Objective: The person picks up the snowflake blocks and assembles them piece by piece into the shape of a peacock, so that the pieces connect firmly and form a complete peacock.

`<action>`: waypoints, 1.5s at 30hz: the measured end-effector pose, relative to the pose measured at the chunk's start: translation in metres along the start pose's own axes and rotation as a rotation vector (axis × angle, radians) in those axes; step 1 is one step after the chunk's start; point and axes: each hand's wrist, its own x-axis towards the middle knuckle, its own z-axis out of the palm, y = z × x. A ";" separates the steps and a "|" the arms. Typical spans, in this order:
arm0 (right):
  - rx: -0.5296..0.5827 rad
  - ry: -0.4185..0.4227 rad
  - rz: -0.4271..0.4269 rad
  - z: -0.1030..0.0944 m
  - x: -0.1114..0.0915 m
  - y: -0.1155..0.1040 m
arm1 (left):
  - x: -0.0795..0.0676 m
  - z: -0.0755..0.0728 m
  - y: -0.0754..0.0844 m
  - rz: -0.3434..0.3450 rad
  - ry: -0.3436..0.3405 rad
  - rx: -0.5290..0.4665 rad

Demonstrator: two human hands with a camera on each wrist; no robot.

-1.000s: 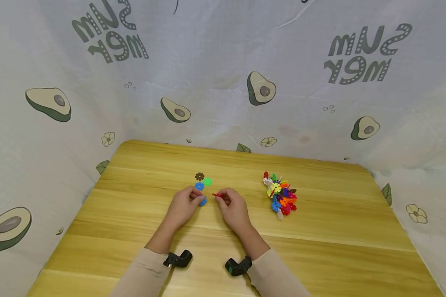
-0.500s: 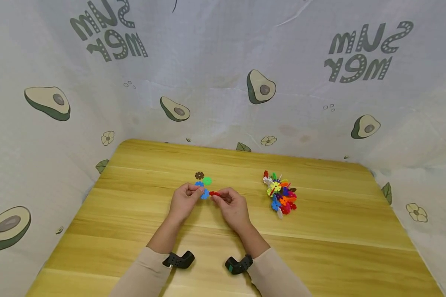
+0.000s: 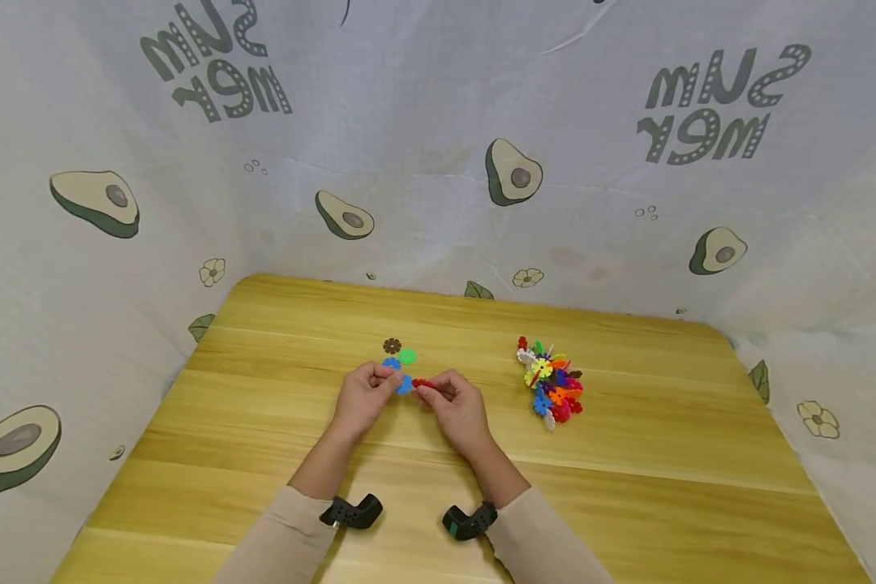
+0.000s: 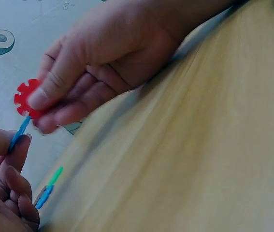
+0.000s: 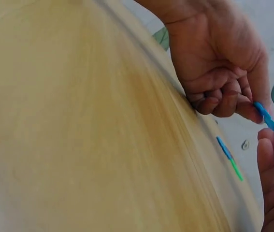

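Note:
My left hand [image 3: 359,399] pinches a blue notched plastic disc [image 3: 405,384] between thumb and fingertips. A red notched disc [image 3: 421,383] is pinched in my right hand [image 3: 461,412]. In the left wrist view, the top end of the blue disc [image 4: 20,134] meets the lower rim of the red disc [image 4: 23,99], the two set at an angle. How deep their notches interlock cannot be made out. The right wrist view shows the blue disc [image 5: 265,116] edge-on, with most of the red one hidden by fingers.
Just beyond my left hand lie a brown disc [image 3: 392,345], a green disc [image 3: 407,357] and another blue disc [image 3: 391,362], flat on the wooden table [image 3: 263,389]. A multicoloured cluster of discs [image 3: 552,388] sits to the right. A patterned cloth [image 3: 423,162] hangs behind.
The left hand has brought its blue disc up and rightward to the red one. The red disc has shifted slightly left and turned to show more of its face. Loose discs stay put.

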 end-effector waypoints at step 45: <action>-0.178 -0.042 0.011 0.008 0.005 0.001 | -0.002 0.001 -0.003 -0.001 0.093 -0.043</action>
